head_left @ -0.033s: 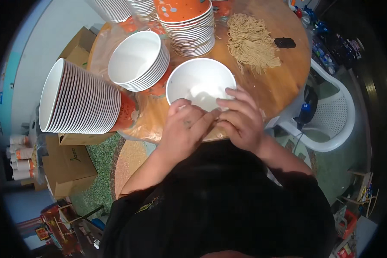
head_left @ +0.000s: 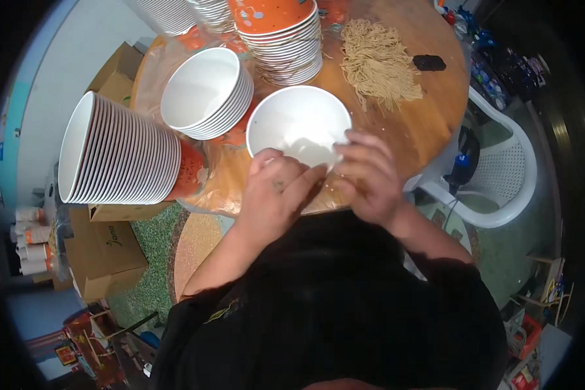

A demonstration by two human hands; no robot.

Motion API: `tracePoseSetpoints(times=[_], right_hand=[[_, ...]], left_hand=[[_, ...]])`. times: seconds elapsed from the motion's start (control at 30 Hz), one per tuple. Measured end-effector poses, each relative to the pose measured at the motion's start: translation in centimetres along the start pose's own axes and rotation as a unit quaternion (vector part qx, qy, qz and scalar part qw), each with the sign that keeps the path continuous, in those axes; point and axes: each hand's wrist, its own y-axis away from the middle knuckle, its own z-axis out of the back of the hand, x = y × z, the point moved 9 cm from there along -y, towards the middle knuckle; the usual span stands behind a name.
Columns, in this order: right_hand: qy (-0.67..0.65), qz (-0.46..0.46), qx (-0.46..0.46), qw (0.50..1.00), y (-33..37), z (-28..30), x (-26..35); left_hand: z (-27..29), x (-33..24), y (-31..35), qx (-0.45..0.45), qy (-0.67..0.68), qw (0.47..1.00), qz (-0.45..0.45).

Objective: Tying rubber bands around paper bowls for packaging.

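A white paper bowl (head_left: 299, 120) stands mouth-up, tilted toward me, at the near edge of the round table. My left hand (head_left: 276, 192) is closed on its near rim, thumb up by the lip and fingers bent toward the middle. Beside the bowl's right near edge is my right hand (head_left: 370, 179), its fingers curved and apart, a little blurred; nothing shows in them. The near side of the bowl is hidden by both hands. A heap of tan strings (head_left: 380, 65) lies beyond, to the right.
On the wooden table (head_left: 429, 130), a short stack of white bowls (head_left: 208, 91) leans behind a long stack lying sideways (head_left: 123, 153). Farther back stands an orange-topped stack (head_left: 286, 52) wound with strings. A small black object (head_left: 429, 62) lies by the heap. A white plastic chair (head_left: 500, 162) is at right.
My right hand has drawn slightly away from my left, its fingers loosening near the rim. The left hand stays on the bowl.
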Motion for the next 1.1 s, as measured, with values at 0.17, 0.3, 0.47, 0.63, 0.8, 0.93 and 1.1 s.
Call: tracePoseSetpoints(times=[0.17, 0.3, 0.47, 0.63, 0.8, 0.93, 1.1], right_hand=[[0.157, -0.237, -0.065, 0.957, 0.5, 4.5, -11.3], [0.166, -0.358, 0.012, 0.919, 1.4, 5.2, -18.8], [0.250, -0.440, 0.160, 0.848, 2.4, 3.6, -19.2], [0.310, -0.390, 0.129, 0.857, 2.8, 3.4, -19.4], [0.319, -0.374, 0.152, 0.857, 3.0, 3.0, -18.1], [-0.129, -0.488, 0.062, 0.861, 7.2, -0.5, -15.4], [-0.517, -0.540, 0.080, 0.659, 8.2, -5.0, -5.2]], left_hand=[[-0.4, 2.3, -0.2, 0.040, -0.042, 0.998, 0.023], [-0.8, 3.1, -1.4, 0.021, -0.042, 0.998, 0.033], [-1.4, 4.1, -1.7, -0.002, -0.069, 0.996, 0.058], [-1.1, 3.3, -2.2, -0.027, -0.086, 0.995, 0.032], [-0.7, 2.4, -0.4, -0.075, -0.077, 0.994, 0.000], [-0.4, 0.5, 1.7, -0.116, 0.018, 0.991, -0.059], [-2.0, -0.8, 1.2, -0.080, 0.088, 0.991, -0.063]])
